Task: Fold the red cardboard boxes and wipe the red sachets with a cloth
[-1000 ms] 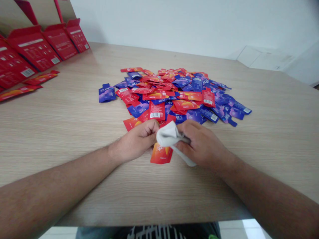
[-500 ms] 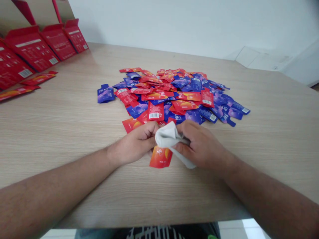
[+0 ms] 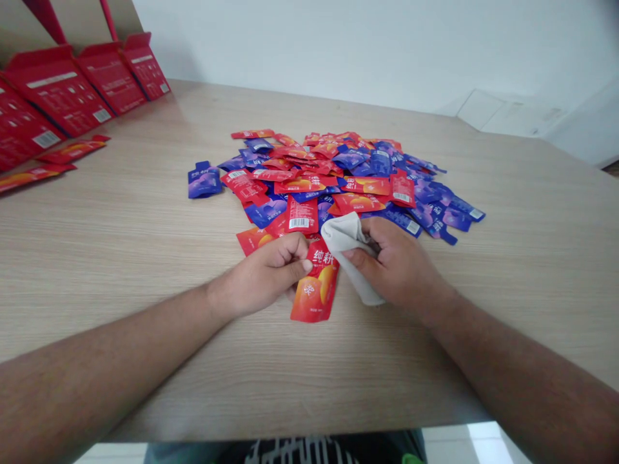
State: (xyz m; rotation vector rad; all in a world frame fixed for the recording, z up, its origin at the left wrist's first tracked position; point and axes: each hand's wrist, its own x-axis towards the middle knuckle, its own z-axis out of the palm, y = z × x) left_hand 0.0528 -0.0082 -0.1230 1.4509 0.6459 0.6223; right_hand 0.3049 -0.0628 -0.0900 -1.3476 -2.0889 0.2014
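Note:
My left hand (image 3: 271, 274) pinches the left edge of a red and orange pouch (image 3: 316, 290) printed with yellow fruit. The pouch's front faces up toward me, just in front of the pile. A folded white cloth (image 3: 345, 238) is gripped in my right hand (image 3: 394, 261), at the pouch's upper right corner. Whether the cloth touches the pouch there I cannot tell. Behind both hands spreads a heap of red pouches (image 3: 302, 216) and blue-purple pouches (image 3: 425, 193), lying over one another.
Red cartons (image 3: 62, 90) with raised flaps stand in a row at the far left. Two red pouches (image 3: 72, 153) lie before them. One blue pouch (image 3: 204, 180) sits left of the heap. A white wall (image 3: 338, 58) borders the wooden table (image 3: 120, 258) at the back.
My right hand has moved the cloth up and to the right, uncovering the pouch's upper front. My left hand keeps its hold on the pouch, almost unmoved.

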